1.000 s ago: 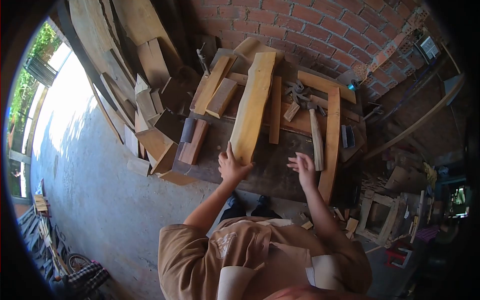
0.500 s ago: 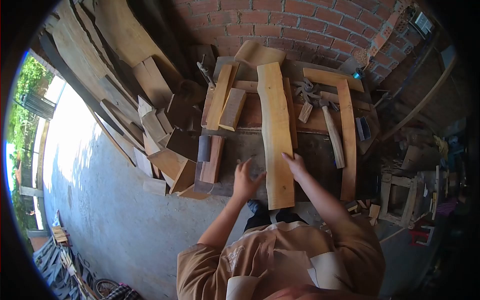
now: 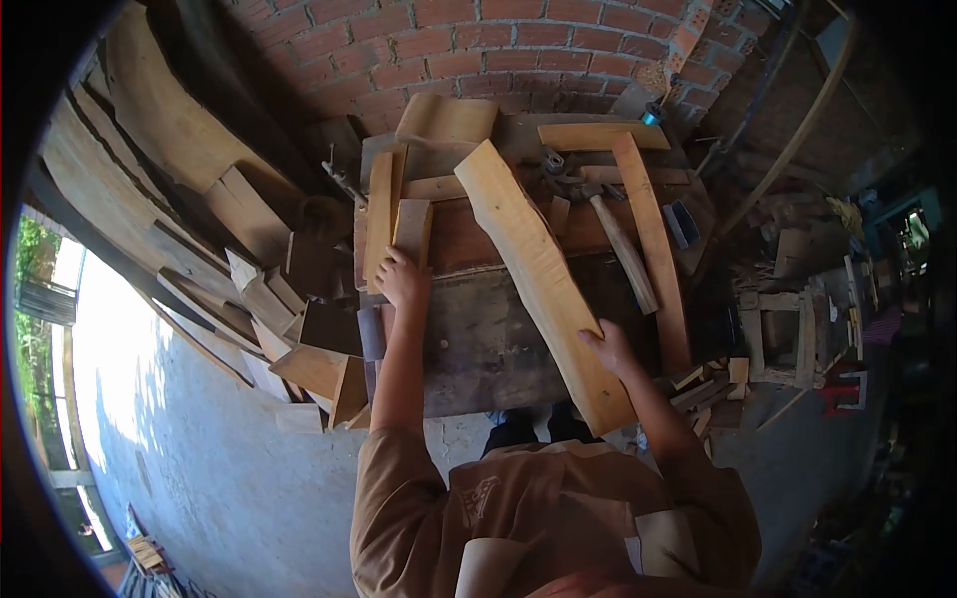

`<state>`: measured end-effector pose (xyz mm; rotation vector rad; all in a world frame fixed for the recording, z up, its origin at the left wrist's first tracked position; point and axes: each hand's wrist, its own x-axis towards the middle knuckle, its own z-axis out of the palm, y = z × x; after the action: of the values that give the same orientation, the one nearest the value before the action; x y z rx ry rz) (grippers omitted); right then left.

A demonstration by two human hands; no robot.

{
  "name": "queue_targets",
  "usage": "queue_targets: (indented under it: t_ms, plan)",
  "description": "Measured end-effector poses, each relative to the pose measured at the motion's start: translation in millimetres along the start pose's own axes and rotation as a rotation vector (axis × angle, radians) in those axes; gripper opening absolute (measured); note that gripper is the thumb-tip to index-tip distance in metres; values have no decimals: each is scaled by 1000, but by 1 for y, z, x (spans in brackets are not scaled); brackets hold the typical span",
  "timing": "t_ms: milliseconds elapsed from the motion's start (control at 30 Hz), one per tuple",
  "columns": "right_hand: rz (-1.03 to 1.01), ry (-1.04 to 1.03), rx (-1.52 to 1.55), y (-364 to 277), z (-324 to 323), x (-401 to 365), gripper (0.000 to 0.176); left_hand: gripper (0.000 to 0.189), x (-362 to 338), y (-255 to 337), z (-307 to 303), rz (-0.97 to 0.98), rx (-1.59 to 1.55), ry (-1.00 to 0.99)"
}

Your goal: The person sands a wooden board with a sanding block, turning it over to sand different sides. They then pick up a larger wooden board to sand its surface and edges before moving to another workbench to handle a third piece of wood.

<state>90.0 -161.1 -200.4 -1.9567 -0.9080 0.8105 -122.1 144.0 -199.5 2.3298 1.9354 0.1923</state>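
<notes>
A long pale board [image 3: 533, 269] with a wavy edge lies slanted across the workbench, its near end jutting past the front edge. My right hand [image 3: 610, 349] grips its right edge near that end, the thumb on top. On the left, my left hand [image 3: 403, 281] is at the near end of a short wooden block [image 3: 413, 227], with the fingers bent over it. Left of the block is a narrow wooden strip [image 3: 380, 214]. Below that hand, a grey roll [image 3: 372, 334] is partly hidden by my forearm.
A hammer [image 3: 624, 254] and a long wooden strip [image 3: 653, 254] lie right of the board on the workbench [image 3: 478, 349]. A curved wood piece [image 3: 447, 118] rests at the back by the brick wall [image 3: 449, 40]. Stacked planks [image 3: 184, 130] and offcuts crowd the left side.
The board has swung to a slant, its far end moving left and its near end right. My left hand has moved from beside the board to the short block. The view has shifted right.
</notes>
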Motion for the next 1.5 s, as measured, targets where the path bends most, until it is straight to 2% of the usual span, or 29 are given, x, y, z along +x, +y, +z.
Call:
queue_targets:
  t_ms: [67,133,200,333,400,533,567,633,667,733,833,867,933,967,1033,1100,1133,1167,1200,1267,1333,1367,1400,1467,1500]
  plan:
    - [23,17,-61,3,-4,-3,34,91,-3,0,2,38,-8,43]
    - [47,39,-125,0,-10,-6,34,88,-7,0,0,28,-241,142]
    - [-1,59,-152,-7,-14,-13,37,80,-8,-3,8,100,-339,288]
    - [3,77,-132,8,-12,-15,38,79,-33,25,-24,102,-648,256]
    - [31,15,-73,14,-10,-15,39,72,-53,56,-54,78,-748,169]
    - [35,17,-63,21,-5,-11,40,69,-53,107,-29,184,-1019,51]
    - [37,-5,-84,21,-6,-11,41,71,-56,129,-28,136,-1282,-101]
    - [39,-43,-101,23,-6,-10,43,57,-61,173,-44,-121,-1401,-489]
    - [45,-36,-93,24,-5,-10,43,47,-64,193,-48,-146,-1487,-668]
    - [49,-76,-157,21,-4,-10,43,49,-77,242,-49,-207,-1449,-701]
    - [65,-70,-118,27,1,-6,43,51,-77,301,-5,-40,-1449,-651]
    - [44,-51,-93,30,4,-5,43,51,-67,320,26,-45,-1446,-653]
    - [50,-102,-105,29,2,-5,42,54,-41,347,100,43,-1300,-516]
    - [48,-109,-100,31,1,-4,42,54,-49,356,97,38,-1294,-512]
    - [33,-124,-74,35,1,-4,39,57,-79,380,72,53,-825,-349]
    - [-9,-105,-42,44,7,-3,37,57,-102,394,39,-36,-861,-356]
    - [-43,-77,-16,46,9,-4,36,57,-110,397,35,-119,-904,-371]
    - [-45,-98,-14,48,11,-4,36,59,-116,396,37,-53,-848,-324]
    - [-29,-106,7,48,11,-5,34,59,-118,396,37,-79,-842,-317]
    - [-27,-158,23,49,13,-7,33,56,-117,391,29,57,-556,-440]
    - [-24,-117,38,50,16,-8,32,54,-122,375,22,278,-500,-340]
    - [-54,-87,15,51,18,-7,33,54,-123,362,33,296,-622,-228]
    - [-86,-53,-9,53,19,-7,34,55,-119,345,41,368,-670,-247]
    - [-88,-38,-42,43,10,-9,36,48,-130,302,10,372,-845,-328]
    - [-113,-72,-52,38,5,-12,36,43,-137,273,3,413,-857,-212]
